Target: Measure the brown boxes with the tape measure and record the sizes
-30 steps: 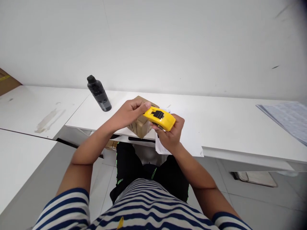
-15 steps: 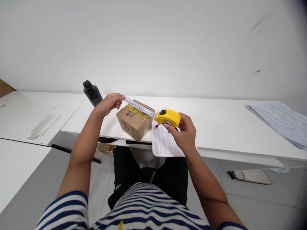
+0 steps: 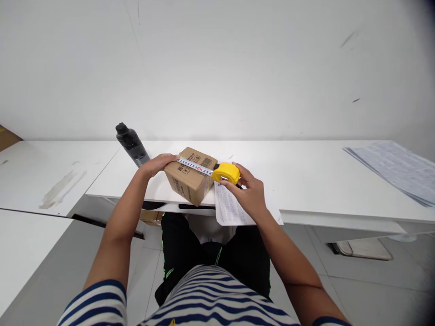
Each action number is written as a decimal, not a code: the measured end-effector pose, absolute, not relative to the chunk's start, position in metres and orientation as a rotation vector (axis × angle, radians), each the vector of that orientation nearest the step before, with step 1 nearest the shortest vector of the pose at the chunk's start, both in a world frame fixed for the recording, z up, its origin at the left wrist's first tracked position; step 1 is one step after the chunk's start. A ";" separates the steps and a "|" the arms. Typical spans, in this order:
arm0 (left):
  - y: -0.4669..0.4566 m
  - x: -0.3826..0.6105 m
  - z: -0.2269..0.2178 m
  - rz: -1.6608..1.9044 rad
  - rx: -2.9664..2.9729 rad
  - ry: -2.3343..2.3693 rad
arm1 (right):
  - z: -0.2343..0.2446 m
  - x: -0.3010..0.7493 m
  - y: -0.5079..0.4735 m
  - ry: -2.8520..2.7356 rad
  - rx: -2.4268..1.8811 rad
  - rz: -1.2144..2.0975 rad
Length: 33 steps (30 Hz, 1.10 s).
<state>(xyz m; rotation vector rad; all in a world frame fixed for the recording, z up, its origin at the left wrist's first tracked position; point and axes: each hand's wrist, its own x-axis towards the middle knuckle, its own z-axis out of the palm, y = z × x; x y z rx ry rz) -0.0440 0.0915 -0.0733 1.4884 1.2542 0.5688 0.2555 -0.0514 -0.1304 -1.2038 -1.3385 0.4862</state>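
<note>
A brown cardboard box (image 3: 185, 183) sits at the front edge of the white table. Across its top lies the pulled-out blade (image 3: 196, 167) of a yellow tape measure (image 3: 225, 172). My left hand (image 3: 159, 165) pinches the blade's free end at the box's left edge. The tape measure's case is held in my right hand (image 3: 249, 190), thumb below and fingers behind it, just past the box's right edge. Under that hand are written sheets of paper (image 3: 231, 207), partly hidden by the hand and the case.
A dark bottle (image 3: 132, 144) stands left of the box, behind my left hand. A stack of printed sheets (image 3: 394, 167) lies at the table's right end. Another white table (image 3: 30, 181) adjoins at the left, and a carton (image 3: 151, 216) is on the floor beneath.
Both hands have come down with the tape measure, so the blade now lies along the box top instead of hovering above it. Less blade shows, and the case has moved left.
</note>
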 end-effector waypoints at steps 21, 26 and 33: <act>0.089 -0.045 -0.064 0.515 1.824 1.245 | -0.136 0.249 -0.045 -1.356 -1.264 0.517; 0.074 -0.047 -0.043 0.720 1.803 1.271 | -0.136 0.256 -0.048 -1.311 -1.144 0.582; -0.014 -0.002 -0.012 0.900 1.896 1.262 | -0.142 0.260 -0.067 -1.382 -0.876 0.480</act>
